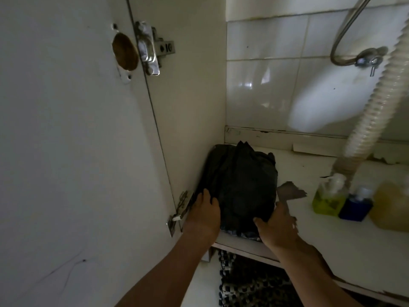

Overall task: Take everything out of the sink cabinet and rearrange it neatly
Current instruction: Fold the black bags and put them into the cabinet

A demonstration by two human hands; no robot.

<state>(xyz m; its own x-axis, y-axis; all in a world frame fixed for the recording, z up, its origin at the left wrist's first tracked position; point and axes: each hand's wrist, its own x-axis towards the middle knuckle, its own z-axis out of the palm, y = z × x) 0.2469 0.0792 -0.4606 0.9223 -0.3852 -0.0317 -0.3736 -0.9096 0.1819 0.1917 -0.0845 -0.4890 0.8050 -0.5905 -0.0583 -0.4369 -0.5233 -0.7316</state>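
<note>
A bulky black plastic bag (240,182) sits in the back left corner of the white cabinet floor (287,235). My left hand (203,214) presses flat against the bag's left side. My right hand (276,227) holds its front right corner with the fingers curled onto the plastic. A bit of patterned material shows under the bag's front edge. To the right stand a green soap pump bottle (328,199), a small blue container (355,207) and a yellowish jug (391,207), side by side.
The open cabinet door (66,151) with its hinge (148,48) fills the left. A ribbed white drain hose (376,100) and a metal supply pipe (345,29) hang at the right. Tiles form the back wall. A woven mat (250,282) lies on the floor below.
</note>
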